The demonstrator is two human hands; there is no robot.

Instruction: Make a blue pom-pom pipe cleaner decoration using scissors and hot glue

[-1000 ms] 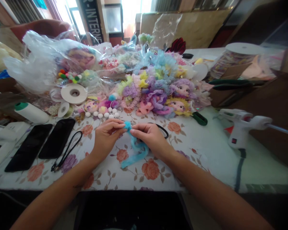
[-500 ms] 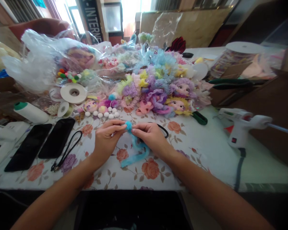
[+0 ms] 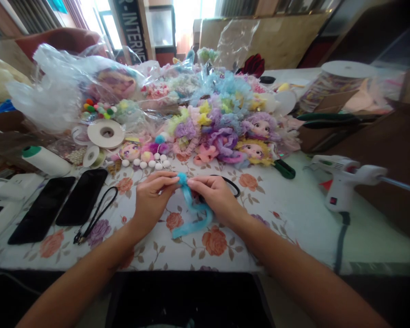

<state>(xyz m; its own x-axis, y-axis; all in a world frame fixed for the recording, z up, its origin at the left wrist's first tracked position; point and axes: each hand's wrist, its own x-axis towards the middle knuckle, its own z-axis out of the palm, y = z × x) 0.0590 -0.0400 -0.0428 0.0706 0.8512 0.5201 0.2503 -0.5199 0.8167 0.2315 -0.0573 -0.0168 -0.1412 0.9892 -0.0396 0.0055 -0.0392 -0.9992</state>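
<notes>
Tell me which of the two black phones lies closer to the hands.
The phone beside the black strap, towards the left hand; the other phone lies farther left, beyond it.

A floral-clothed table (image 3: 294, 218) bears black phones (image 3: 82, 197), a glue gun (image 3: 341, 180), ribbon roll (image 3: 105, 133) and heaped dolls (image 3: 225, 127).

Far back, left of centre, a dark slanted sign (image 3: 131, 29) carries white capitals reading "R-INTERN", cut off at both ends.

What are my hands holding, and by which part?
The left hand and right hand both pinch the upper end of a fuzzy blue strip; its tail lies on the tablecloth.
</notes>
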